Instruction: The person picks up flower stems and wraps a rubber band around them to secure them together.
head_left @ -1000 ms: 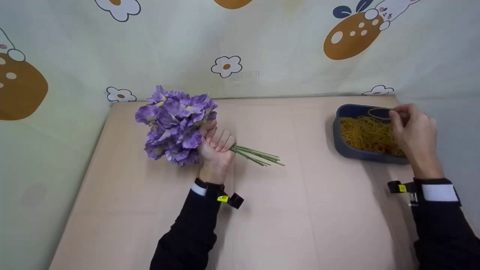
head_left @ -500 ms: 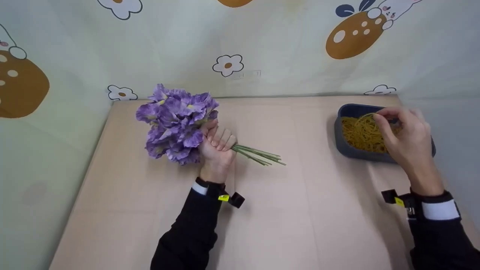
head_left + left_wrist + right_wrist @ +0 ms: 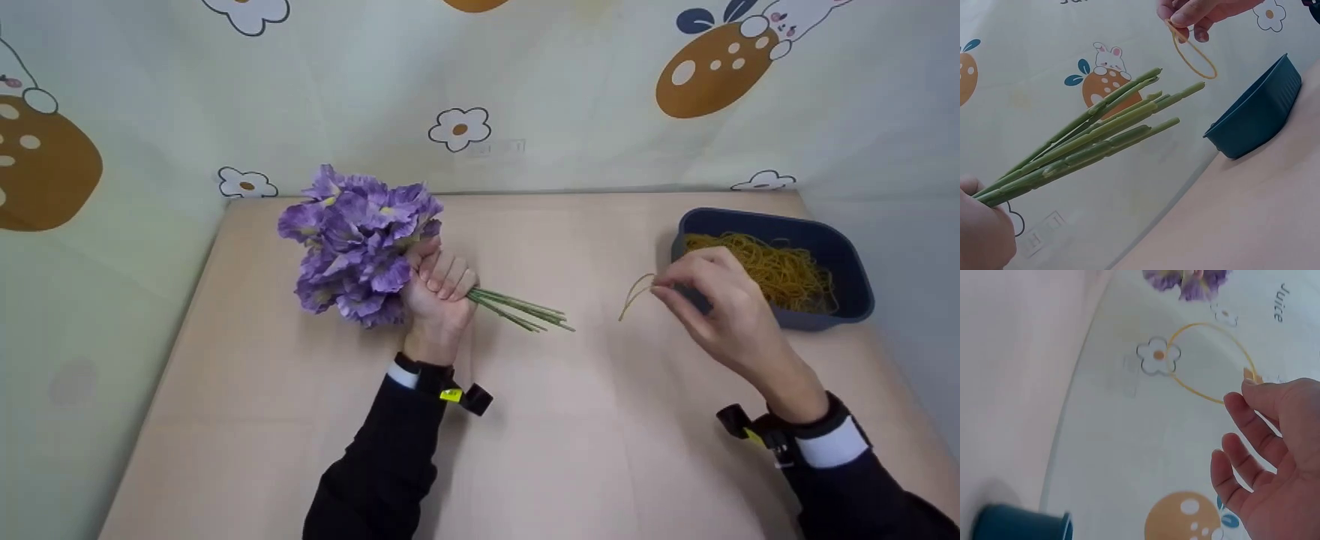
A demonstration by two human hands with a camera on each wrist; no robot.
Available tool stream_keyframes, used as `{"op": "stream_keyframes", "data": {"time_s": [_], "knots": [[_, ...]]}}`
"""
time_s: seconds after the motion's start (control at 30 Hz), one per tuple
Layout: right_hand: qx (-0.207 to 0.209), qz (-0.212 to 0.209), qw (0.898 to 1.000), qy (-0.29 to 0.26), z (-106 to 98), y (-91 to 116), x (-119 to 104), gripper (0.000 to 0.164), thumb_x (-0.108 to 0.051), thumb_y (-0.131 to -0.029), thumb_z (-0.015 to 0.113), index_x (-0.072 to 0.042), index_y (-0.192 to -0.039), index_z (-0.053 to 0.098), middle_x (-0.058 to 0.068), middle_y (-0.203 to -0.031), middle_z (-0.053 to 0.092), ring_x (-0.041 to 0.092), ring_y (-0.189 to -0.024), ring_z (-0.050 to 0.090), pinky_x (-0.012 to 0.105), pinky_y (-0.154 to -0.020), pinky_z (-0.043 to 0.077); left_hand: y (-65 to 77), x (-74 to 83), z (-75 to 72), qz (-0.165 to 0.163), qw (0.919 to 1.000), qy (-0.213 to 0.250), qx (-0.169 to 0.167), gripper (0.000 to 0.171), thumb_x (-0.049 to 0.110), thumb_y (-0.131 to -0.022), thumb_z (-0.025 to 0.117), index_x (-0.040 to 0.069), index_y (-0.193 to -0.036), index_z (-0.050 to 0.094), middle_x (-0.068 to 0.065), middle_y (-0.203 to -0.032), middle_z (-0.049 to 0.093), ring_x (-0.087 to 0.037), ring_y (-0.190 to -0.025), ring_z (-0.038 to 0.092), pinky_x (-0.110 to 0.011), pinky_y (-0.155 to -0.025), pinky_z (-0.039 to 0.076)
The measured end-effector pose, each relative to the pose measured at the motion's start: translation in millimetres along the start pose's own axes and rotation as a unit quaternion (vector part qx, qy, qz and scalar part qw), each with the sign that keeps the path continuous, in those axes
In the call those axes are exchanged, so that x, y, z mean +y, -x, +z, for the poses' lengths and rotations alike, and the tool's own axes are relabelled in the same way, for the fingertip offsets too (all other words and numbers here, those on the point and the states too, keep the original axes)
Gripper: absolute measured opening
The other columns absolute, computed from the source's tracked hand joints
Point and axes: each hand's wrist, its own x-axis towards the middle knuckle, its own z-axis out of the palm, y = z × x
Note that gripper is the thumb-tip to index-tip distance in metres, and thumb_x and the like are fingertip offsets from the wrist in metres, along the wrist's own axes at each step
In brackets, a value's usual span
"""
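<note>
My left hand [image 3: 441, 296] grips a bunch of purple artificial flowers [image 3: 360, 247] by the stems, just under the blooms. The green stems [image 3: 1089, 135] stick out past the fist toward the right, their cut ends bare. Between thumb and forefinger, my right hand [image 3: 724, 307] pinches one yellow rubber band [image 3: 1207, 324], which hangs as a loose loop. In the head view, this hand is to the right of the stem ends, apart from them, and partly covers the near left side of a dark blue bin [image 3: 855, 277]. Many yellow rubber bands [image 3: 780, 274] lie inside that bin.
The table [image 3: 540, 450] has a pale pink cover. A patterned curtain or sheet [image 3: 570, 97] rises behind it and along both sides. Small camera units [image 3: 474, 399] are strapped to both wrists.
My right hand has moved left and toward me, out from over the bin, carrying one rubber band with it. More of the bin now shows. My left hand has kept its grip on the flowers.
</note>
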Motion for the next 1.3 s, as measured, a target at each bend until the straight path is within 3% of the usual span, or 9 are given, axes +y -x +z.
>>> {"op": "stream_keyframes", "data": {"time_s": [0.13,0.37,0.93,1.17,1.3], "knots": [[-0.012,-0.039,0.999,-0.025,12.3,-4.4,-10.8,0.03,0.01,-0.076,0.081,-0.008,-0.097,0.071,0.001,-0.095,0.071,0.027,-0.098,0.058,0.023,-0.089,0.042,0.2,-0.7,0.3,0.001,1.0,0.0,0.003,0.045,0.008,-0.091,0.041,0.016,-0.049,0.03,0.004,-0.036,0.034,-0.004,-0.035,0.015,-0.016,-0.035,0.011],[-0.02,-0.064,0.997,-0.05,29.4,-12.2,-21.3,0.021,0.003,-0.083,0.079,-0.01,-0.097,0.071,0.0,-0.094,0.07,0.025,-0.097,0.059,0.022,-0.088,0.044,0.4,-1.7,-0.6,0.005,0.9999,-0.006,0.012,0.045,0.009,-0.092,0.039,0.016,-0.048,0.031,0.005,-0.036,0.035,-0.004,-0.038,0.011,-0.016,-0.036,0.009],[-0.043,-0.088,0.993,-0.072,57.0,-24.4,-29.6,0.022,0.002,-0.083,0.08,-0.011,-0.098,0.07,-0.004,-0.095,0.07,0.022,-0.097,0.061,0.026,-0.089,0.047,2.5,-4.4,1.8,-0.007,0.9998,-0.003,0.017,0.046,0.011,-0.095,0.035,0.018,-0.051,0.026,0.006,-0.037,0.032,-0.004,-0.038,0.011,-0.016,-0.037,0.009],[-0.081,-0.088,0.988,-0.094,68.7,-23.5,-25.1,0.019,-0.002,-0.086,0.079,-0.012,-0.1,0.072,-0.005,-0.097,0.07,0.02,-0.1,0.063,0.023,-0.091,0.047,3.0,-6.4,2.3,-0.012,0.9998,-0.005,0.014,0.044,0.01,-0.092,0.039,0.018,-0.051,0.027,0.006,-0.036,0.033,-0.003,-0.038,0.011,-0.015,-0.037,0.01],[-0.108,-0.078,0.982,-0.135,70.5,-20.8,-18.7,0.02,0.0,-0.088,0.076,-0.013,-0.104,0.075,-0.004,-0.102,0.072,0.021,-0.102,0.064,0.023,-0.094,0.047,3.0,-7.9,4.3,-0.014,0.9997,-0.009,0.019,0.046,0.01,-0.092,0.039,0.018,-0.048,0.03,0.006,-0.036,0.034,-0.003,-0.038,0.011,-0.015,-0.037,0.01]]}}
